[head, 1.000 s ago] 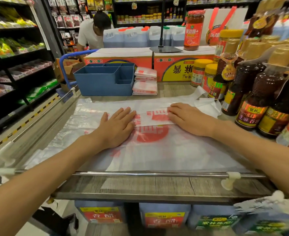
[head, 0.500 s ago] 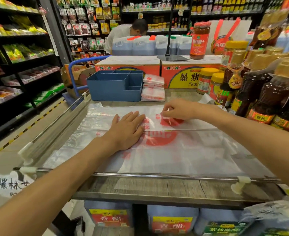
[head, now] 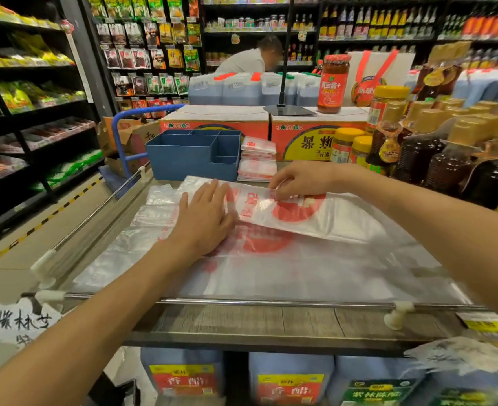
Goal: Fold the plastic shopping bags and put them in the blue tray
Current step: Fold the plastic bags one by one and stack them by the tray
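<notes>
Left hand point(head: 205, 219): flat, fingers straight, pressing bag point(head: 271, 259).
Right hand point(head: 299, 180): pinching bag's folded edge.
Tray point(head: 189, 159): behind bag; folded bags point(head: 258, 159) beside it.
Bottles point(head: 435, 159): right.

clear red-printed plastic bag point(head: 300, 259) flat on shelf, far edge lifted; blue tray point(head: 189, 162) behind.

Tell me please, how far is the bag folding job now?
Done: a stack of folded bags lies beside the blue tray, not in it; no bags show in its compartments. In hand: the left hand presses flat on the plastic bag spread on the table, while the right hand pinches its far edge and lifts it toward the person. Left: finishing this fold and moving bags into the tray.
</notes>
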